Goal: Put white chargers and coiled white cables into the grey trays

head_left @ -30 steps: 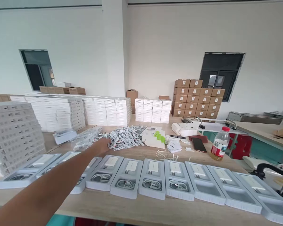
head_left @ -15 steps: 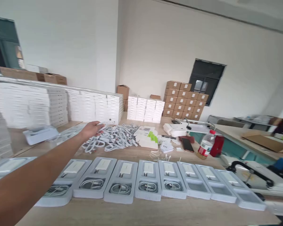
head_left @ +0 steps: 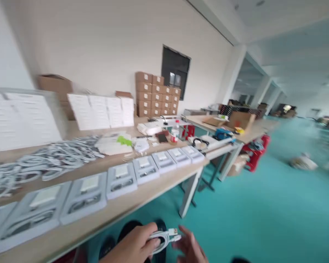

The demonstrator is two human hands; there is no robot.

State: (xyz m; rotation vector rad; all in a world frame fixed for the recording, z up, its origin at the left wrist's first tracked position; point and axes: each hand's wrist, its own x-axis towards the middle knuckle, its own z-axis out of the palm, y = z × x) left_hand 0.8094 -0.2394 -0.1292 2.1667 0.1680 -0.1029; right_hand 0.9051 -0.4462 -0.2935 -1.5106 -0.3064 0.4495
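My left hand [head_left: 142, 241] is closed around a coiled white USB cable [head_left: 164, 239], held low in front of my body beyond the table's front edge. The cable's plugs point right. Close to those plugs is my right hand [head_left: 190, 246], slightly blurred, its fingers apart and nothing visible between them. On the table, a row of pale grey trays [head_left: 104, 204] holds white chargers [head_left: 90, 183]. The nearer trays also have coiled cables [head_left: 84, 203] in their lower compartments. Behind the row lies a pile of loose white cables [head_left: 57, 157].
White boxes [head_left: 101, 111] are stacked at the back, with brown cartons [head_left: 150, 95] further right. Papers [head_left: 112, 144], a phone [head_left: 162, 137] and a bottle [head_left: 174, 132] lie or stand near the table's far end. The table's front edge runs diagonally above green floor [head_left: 235, 212].
My left hand has come from the cable pile down to the front of my body, bringing the cable. My right hand has entered the view, which has swung right.
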